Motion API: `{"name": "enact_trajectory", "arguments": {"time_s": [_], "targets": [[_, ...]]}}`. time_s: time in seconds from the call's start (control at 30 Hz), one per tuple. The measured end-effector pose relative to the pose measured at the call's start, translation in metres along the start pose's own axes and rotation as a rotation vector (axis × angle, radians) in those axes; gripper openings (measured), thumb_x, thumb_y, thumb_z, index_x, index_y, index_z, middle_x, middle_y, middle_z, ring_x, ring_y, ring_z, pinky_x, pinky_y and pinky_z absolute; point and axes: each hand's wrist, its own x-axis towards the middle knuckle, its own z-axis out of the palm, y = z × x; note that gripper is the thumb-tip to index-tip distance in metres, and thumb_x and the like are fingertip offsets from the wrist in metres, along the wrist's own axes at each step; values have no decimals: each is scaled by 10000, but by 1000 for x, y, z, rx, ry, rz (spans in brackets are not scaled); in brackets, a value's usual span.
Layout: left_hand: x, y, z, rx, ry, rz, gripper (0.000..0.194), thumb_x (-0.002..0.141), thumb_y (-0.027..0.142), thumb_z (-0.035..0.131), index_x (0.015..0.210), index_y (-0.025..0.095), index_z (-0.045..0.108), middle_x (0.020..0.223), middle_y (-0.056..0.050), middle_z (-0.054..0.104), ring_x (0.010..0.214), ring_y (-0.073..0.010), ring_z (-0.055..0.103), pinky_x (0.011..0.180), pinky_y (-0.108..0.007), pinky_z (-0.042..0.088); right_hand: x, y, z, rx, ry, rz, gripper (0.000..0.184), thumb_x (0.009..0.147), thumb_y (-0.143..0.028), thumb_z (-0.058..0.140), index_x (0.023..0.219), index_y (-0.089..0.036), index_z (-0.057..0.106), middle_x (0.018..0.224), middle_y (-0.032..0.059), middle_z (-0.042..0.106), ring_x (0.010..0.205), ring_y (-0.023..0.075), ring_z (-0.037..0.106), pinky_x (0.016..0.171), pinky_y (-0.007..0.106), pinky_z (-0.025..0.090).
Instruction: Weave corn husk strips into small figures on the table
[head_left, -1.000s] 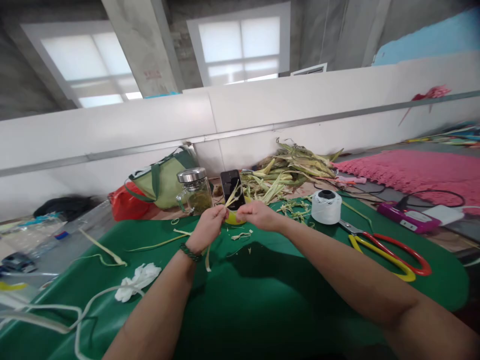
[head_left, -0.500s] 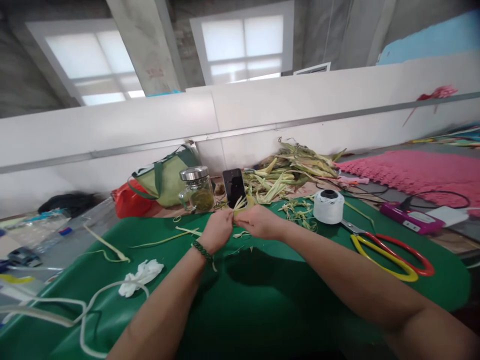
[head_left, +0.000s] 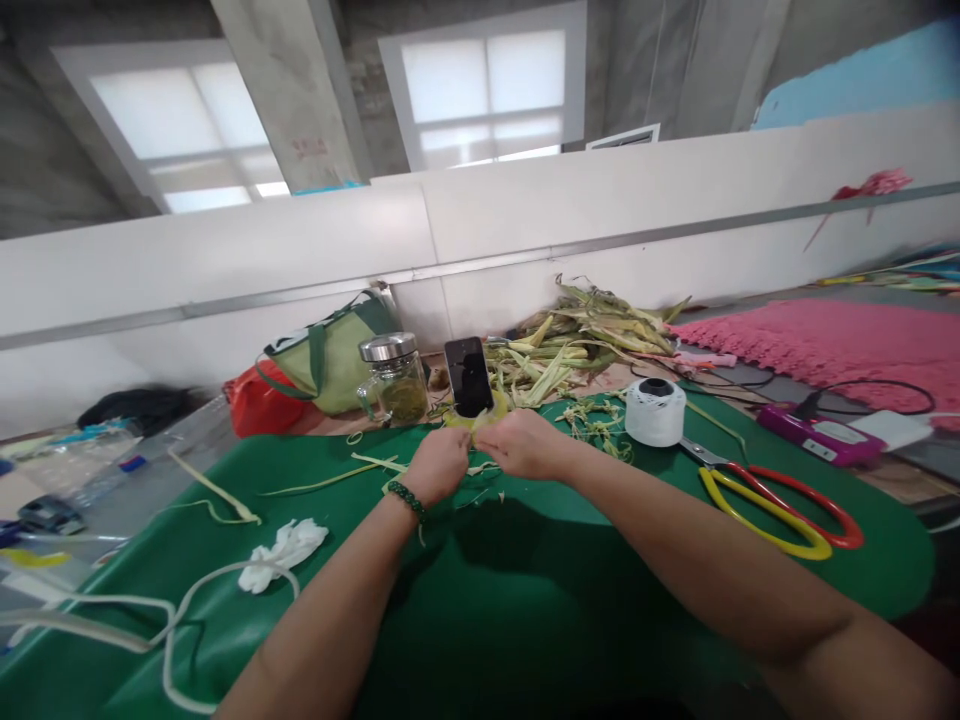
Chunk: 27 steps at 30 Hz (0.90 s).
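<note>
My left hand (head_left: 439, 466) and my right hand (head_left: 519, 443) meet over the far middle of the green cloth (head_left: 480, 590). Both are closed, pinching a small yellow-green piece of leaf strip (head_left: 474, 421) between them, just in front of a black phone (head_left: 467, 376) that stands upright. Loose leaf strips (head_left: 375, 463) lie on the cloth beneath and to the left of the hands. A dark bead bracelet sits on my left wrist.
A pile of dried leaves (head_left: 577, 345) lies behind the phone. A glass jar (head_left: 394, 380) and a green bag (head_left: 330, 350) stand at left. A white spool (head_left: 655, 411) and red-and-yellow scissors (head_left: 772, 505) lie at right; a pink mat (head_left: 832, 345) beyond.
The hands have come closer together and lowered a little toward the cloth. The leaf strips that stuck up between them are now folded down into a small bundle.
</note>
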Motion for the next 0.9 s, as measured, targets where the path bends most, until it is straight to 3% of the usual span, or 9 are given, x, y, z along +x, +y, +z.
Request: {"name": "enact_trajectory", "arguments": {"time_s": [0.07,0.17,0.27,0.37,0.43,0.53,0.67,0.8,0.9], "targets": [[-7,5,-1,-5,-160,45,246,667,147,520,453,192,408,457,23,395,483,-114,381,515,-248,337,-2,6,-9,23,-42,-33,205,788,-173,483,611,-136,580,593,29,549,561,114,428,557,246,298],[-14,11,-13,-207,-395,105,178,734,261,506,573,184,504,515,36,416,488,-108,403,496,-227,370,1,23,-13,441,-60,15,203,788,-258,512,662,-129,606,538,-13,493,509,91,397,515,220,297],[-8,8,-20,-447,-88,47,268,832,386,364,648,205,436,494,73,260,442,-102,309,475,-227,377,8,29,0,737,-9,149,280,812,-361,496,730,-122,616,466,-62,369,435,73,298,456,210,257],[2,0,-13,-123,206,-33,270,850,300,334,606,202,394,540,33,362,506,-121,390,510,-232,373,10,18,18,608,31,130,221,798,-281,520,666,-124,602,536,-27,465,514,84,397,519,211,309],[3,-1,-4,140,226,-39,250,824,199,361,575,199,386,570,2,421,572,-139,441,558,-241,372,7,9,20,354,58,67,228,807,-218,499,618,-127,588,595,6,529,583,101,444,565,226,321],[-5,4,5,315,-26,23,223,735,112,454,535,195,398,535,-7,429,576,-146,454,572,-246,355,2,10,8,98,48,16,232,802,-180,486,597,-131,582,596,22,543,588,113,436,573,247,310],[-15,12,-2,-31,-300,197,234,780,241,473,557,181,435,553,14,423,522,-112,408,532,-228,357,4,30,-7,581,-92,92,172,727,-253,552,605,-135,576,537,-17,485,510,86,396,506,217,298],[-6,9,-8,-608,41,65,341,812,488,450,645,191,444,498,80,268,441,-80,300,480,-210,397,12,32,6,1045,21,292,273,719,-417,563,726,-145,590,425,-98,272,395,60,206,412,205,170],[3,3,-2,-649,258,-30,297,809,445,458,664,187,465,482,85,289,428,-80,310,476,-221,427,14,16,21,927,207,300,252,751,-385,546,745,-144,618,448,-69,374,431,76,310,443,209,243]]}}
